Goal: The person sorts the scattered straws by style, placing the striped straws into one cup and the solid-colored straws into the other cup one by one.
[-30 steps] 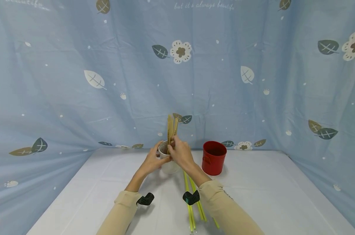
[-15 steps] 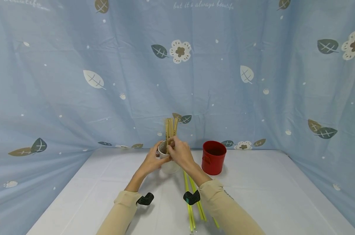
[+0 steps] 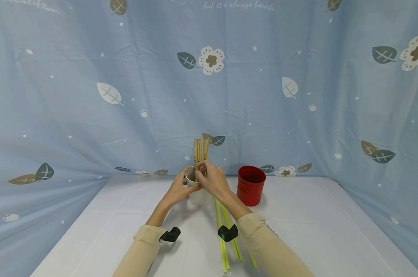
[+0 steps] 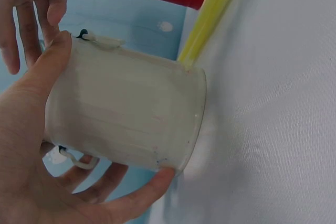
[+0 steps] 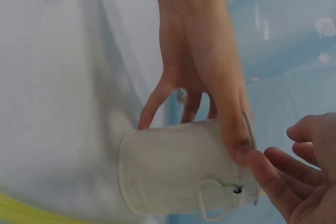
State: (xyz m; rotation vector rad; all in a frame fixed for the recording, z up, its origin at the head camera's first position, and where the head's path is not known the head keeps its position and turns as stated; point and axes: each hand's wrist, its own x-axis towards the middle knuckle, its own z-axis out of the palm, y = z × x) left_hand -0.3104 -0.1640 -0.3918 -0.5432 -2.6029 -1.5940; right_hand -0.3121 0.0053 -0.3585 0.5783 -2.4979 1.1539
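A white metal bucket [image 3: 200,198] with small side handles stands at the middle of the table. My left hand [image 3: 178,191] grips it from the left, thumb at the rim and fingers spread round the far side, as the left wrist view shows with the bucket [image 4: 126,103] filling the palm. Several chopsticks [image 3: 199,150] in printed tan wrappers stand upright in the bucket, fanned slightly. My right hand [image 3: 213,179] is over the right of the rim, beside the chopsticks. In the right wrist view its fingers [image 5: 281,182] are loosely bent, with nothing visible between them.
A red bucket [image 3: 252,188] stands to the right, past my right wrist. Several yellow-green sticks [image 3: 218,215] lie on the white tablecloth [image 3: 316,231], partly under my right forearm. A blue patterned curtain [image 3: 264,96] hangs behind the table.
The chopsticks have sunk slightly and spread leftward within the white bucket. Both hands have stayed nearly in place, and the view has shifted very slightly.
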